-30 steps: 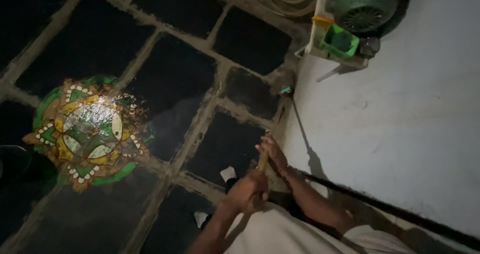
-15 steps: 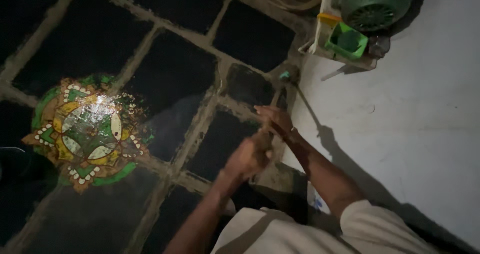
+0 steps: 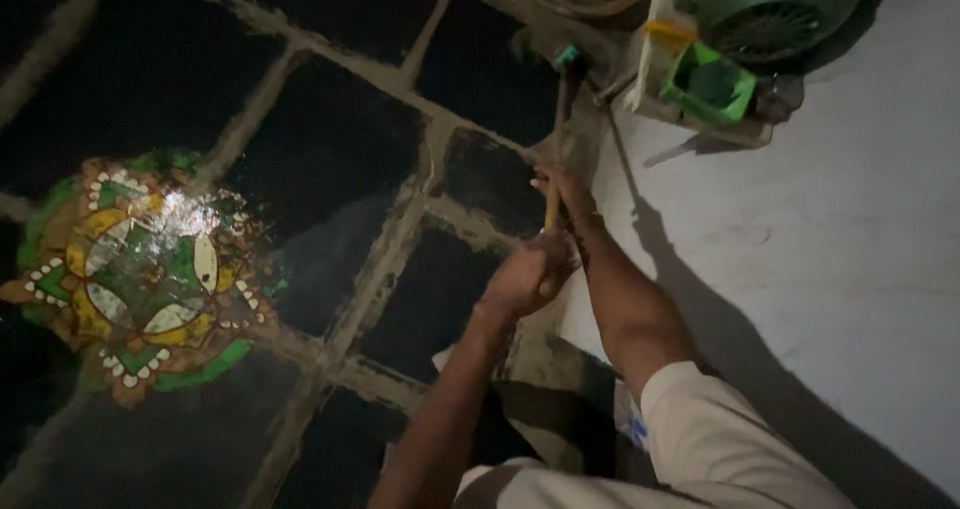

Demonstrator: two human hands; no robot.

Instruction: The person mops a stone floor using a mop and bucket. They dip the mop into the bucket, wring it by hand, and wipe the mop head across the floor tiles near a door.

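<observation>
My left hand (image 3: 525, 274) and right hand (image 3: 562, 194) are both clamped on a long wooden handle (image 3: 551, 209). Its far end (image 3: 569, 59) sits by the green tray (image 3: 708, 84), over the dark tiled floor (image 3: 340, 149).

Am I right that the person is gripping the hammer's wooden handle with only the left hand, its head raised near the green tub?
Not quite: the head view shows both hands on it. The left hand and the right hand grip the hammer, its head raised near the green tub.

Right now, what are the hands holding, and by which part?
Both hands grip a long wooden-handled tool: the left hand at the handle's near end, the right hand just above it. Its greenish head points away.
</observation>
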